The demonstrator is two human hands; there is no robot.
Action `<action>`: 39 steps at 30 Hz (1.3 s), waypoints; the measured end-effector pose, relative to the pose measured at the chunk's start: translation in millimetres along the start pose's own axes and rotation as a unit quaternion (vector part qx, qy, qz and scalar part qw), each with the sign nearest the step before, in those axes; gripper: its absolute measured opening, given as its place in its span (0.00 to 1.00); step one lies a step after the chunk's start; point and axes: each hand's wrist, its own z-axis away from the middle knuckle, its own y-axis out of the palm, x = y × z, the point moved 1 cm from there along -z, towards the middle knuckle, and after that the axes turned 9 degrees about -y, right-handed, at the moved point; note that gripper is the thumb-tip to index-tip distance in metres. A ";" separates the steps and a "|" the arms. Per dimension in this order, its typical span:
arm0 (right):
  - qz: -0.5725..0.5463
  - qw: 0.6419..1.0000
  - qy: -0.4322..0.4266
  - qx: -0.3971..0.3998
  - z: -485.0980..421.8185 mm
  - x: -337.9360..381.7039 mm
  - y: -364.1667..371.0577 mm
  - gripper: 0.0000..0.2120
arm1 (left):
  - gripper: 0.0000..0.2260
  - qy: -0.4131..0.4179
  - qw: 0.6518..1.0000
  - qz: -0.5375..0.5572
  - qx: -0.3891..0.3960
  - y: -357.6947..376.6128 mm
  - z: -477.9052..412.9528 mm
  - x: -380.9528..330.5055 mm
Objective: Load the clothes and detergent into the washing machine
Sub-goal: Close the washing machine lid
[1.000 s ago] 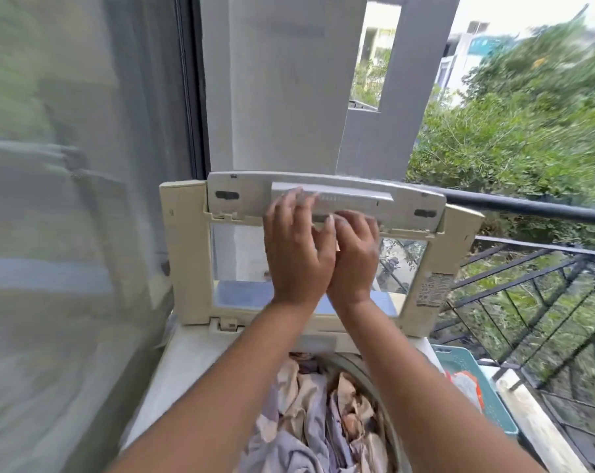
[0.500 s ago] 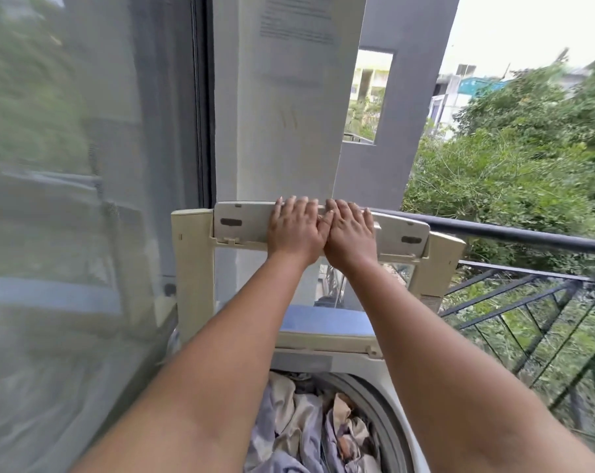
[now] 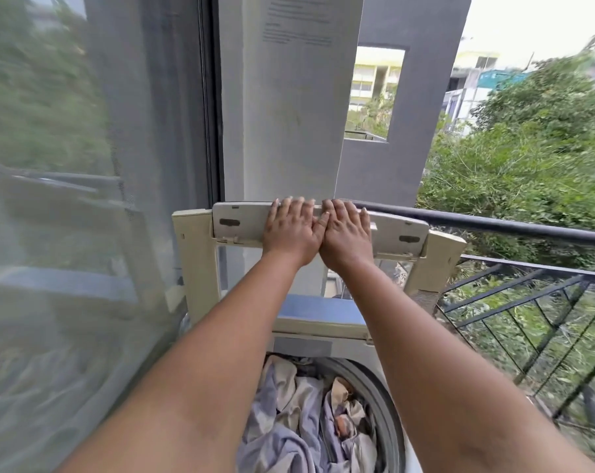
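Observation:
The washing machine's cream lid (image 3: 193, 254) stands raised, its grey handle panel (image 3: 238, 221) at the top. My left hand (image 3: 291, 230) and my right hand (image 3: 345, 233) lie side by side flat on that panel, fingers straight and fingertips at its upper edge. Below my forearms the drum (image 3: 383, 404) is open and holds a heap of lilac and beige clothes (image 3: 299, 414). No detergent is in view.
A glass sliding door (image 3: 67, 233) runs along the left of the machine. A grey wall pillar (image 3: 282, 114) rises right behind the lid. A black balcony railing (image 3: 494, 225) fences the right side, with green bushes beyond it.
Both hands have slid from the lid's handle up to its top edge and flattened. The view has tilted upward, and the green basket at the right has left the frame.

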 end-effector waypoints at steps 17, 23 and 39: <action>-0.013 0.998 -0.063 -0.012 95.7 15.3 -36.3 0.18 | 0.19 0.024 0.997 -0.068 0.028 -33.7 86.4 1.2; -0.002 0.996 -0.067 0.052 141.8 27.1 -40.8 0.15 | 0.12 0.054 0.994 -0.062 0.069 -41.0 134.4 13.1; -0.026 0.977 -0.042 0.206 285.7 54.7 16.6 0.21 | 0.10 0.044 0.967 -0.092 0.232 10.3 279.6 40.6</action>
